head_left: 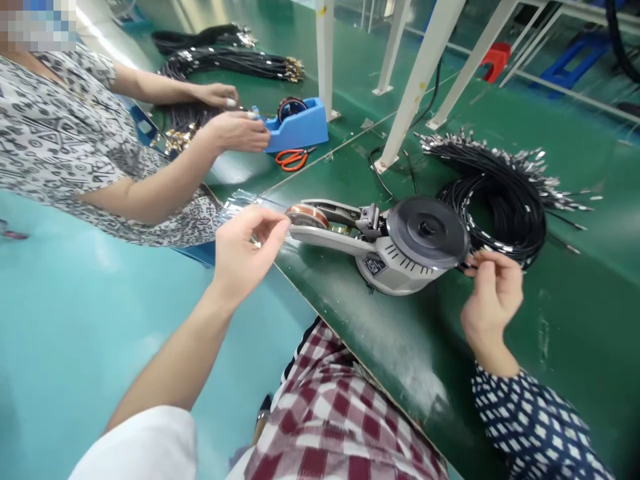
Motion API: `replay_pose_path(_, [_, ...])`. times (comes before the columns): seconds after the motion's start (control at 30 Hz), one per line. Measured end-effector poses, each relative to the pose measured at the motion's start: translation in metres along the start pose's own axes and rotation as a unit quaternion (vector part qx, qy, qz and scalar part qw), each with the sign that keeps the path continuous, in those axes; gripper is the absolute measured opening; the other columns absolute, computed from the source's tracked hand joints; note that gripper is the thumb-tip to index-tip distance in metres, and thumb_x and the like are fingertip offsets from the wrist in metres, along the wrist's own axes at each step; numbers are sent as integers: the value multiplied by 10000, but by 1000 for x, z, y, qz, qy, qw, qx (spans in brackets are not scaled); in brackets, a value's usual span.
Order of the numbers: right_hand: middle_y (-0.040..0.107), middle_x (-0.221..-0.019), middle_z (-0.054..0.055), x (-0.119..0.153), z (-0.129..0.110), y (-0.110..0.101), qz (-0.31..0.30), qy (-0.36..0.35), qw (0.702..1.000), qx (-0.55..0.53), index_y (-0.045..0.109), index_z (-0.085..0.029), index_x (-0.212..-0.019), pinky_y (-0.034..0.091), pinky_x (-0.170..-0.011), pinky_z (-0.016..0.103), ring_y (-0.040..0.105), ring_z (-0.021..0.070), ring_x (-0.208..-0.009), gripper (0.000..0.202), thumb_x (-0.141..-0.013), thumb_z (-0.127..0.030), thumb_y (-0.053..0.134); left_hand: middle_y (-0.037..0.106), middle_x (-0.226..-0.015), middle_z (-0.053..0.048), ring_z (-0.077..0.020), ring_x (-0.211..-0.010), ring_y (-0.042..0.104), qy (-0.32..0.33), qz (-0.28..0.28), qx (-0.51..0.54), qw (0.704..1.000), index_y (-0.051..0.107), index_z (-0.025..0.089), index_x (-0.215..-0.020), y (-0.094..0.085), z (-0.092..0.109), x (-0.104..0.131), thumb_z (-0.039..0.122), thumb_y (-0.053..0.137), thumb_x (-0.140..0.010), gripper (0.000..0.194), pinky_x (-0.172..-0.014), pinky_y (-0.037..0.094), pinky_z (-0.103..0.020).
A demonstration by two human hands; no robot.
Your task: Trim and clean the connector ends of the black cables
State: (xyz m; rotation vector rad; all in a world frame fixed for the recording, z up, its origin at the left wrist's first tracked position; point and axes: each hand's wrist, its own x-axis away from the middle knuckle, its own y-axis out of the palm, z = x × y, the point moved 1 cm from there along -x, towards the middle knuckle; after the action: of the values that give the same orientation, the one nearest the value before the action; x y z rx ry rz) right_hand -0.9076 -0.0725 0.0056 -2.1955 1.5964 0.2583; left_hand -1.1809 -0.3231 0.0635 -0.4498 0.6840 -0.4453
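A grey automatic tape dispenser (400, 270) with a round black disc (425, 233) on top sits near the table edge. Two arms stretch left from it, with an amber tape roll (309, 215) between them. My left hand (245, 250) is closed, thumb and forefinger pinched together at the roll's left side; what lies between the fingertips is too small to make out. At the disc's right rim, my right hand (493, 297) is pinched closed too, beside a coil of black cables (530, 233). I cannot tell what its fingertips hold.
A co-worker (100, 140) at the left has both hands at a blue tape dispenser (300, 130). Orange-handled scissors (293, 159) lie in front of it. Bundles of black cables (230, 65) lie behind. White metal posts (420, 80) rise from the green table (565, 320).
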Motion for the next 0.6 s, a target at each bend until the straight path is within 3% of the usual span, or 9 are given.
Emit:
replay_pose_path(0.07, [654,-964,55,22,-15,-9,48,-39,997,45,665,-248,-1062,537,-748,347,639,193,-826,211,-937,-378,557,655,-763,9,-122,-659,558,25,-5,7,1000,682,204,-825,6,8,-3,225,632,-856,62,-664,464,-260])
replay_pose_path(0.1, [651,-879,42,33,-22,-10,13,-51,996,70,676,-240,-1002,527,-681,323,626,180,-742,167,-923,-356,585,653,-762,9,-125,-665,561,30,-9,11,999,680,206,-820,8,9,-4,224,629,-860,68,-672,467,-267])
replay_pose_path(0.2, [678,-800,33,65,-35,-2,-216,-84,963,138,693,-242,-944,504,-598,299,614,167,-651,118,-912,-317,608,653,-766,5,-135,-677,567,35,-17,20,999,672,207,-814,15,12,-3,238,617,-873,86,-676,469,-281])
replay_pose_path(0.27, [700,-805,32,77,-37,6,-299,-109,932,171,699,-248,-976,513,-625,306,632,170,-665,138,-927,-317,590,653,-764,7,-136,-676,567,40,-21,22,999,668,208,-805,18,15,-1,244,618,-872,92,-670,468,-280])
replay_pose_path(0.47, [743,-849,47,78,-35,32,-324,-186,880,294,670,-223,-1157,509,-673,313,684,197,-705,281,-969,-378,529,635,-715,13,-127,-627,543,50,-40,33,997,657,199,-778,24,20,7,256,627,-858,102,-640,450,-268])
replay_pose_path(0.6, [757,-878,64,79,-30,52,-331,-246,826,384,680,-194,-1144,465,-618,284,697,193,-690,300,-1008,-322,446,637,-721,5,-130,-640,551,46,-51,55,996,657,188,-781,33,20,10,262,612,-863,120,-642,447,-264])
